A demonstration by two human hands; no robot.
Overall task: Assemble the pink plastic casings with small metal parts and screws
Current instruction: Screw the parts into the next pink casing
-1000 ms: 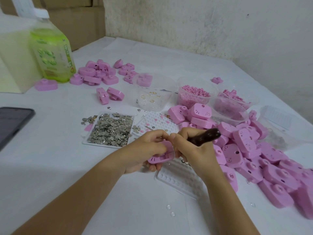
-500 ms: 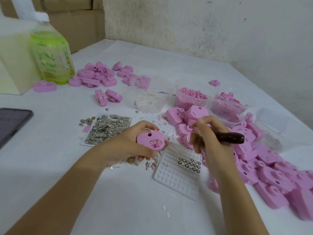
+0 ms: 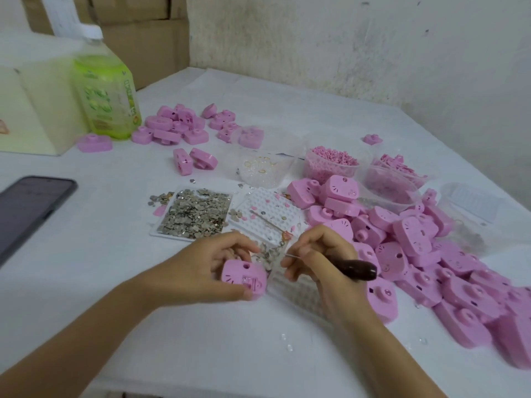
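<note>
My left hand [image 3: 201, 271] grips a pink plastic casing [image 3: 244, 278] just above the table, its slotted side turned towards me. My right hand [image 3: 319, 262] holds a tool with a dark wooden handle [image 3: 359, 270]; its thin metal tip points left towards the casing, a short gap away. Between and behind my hands lies a white dimpled tray [image 3: 270, 216] with a few small parts on it. A flat tray of small metal pieces [image 3: 195, 214] lies further left. A second white dimpled tray [image 3: 293, 291] is partly hidden under my right hand.
A big heap of pink casings [image 3: 431, 254] fills the right side. More casings [image 3: 178, 127] lie at the back by a green bottle [image 3: 106, 96]. Clear tubs hold pink bits [image 3: 330, 162] and small rings [image 3: 261, 168]. A phone [image 3: 28, 208] lies at the left.
My left hand has brought the casing lower and nearer to me, turning it. My right hand has swung the tool so its tip points at the casing.
</note>
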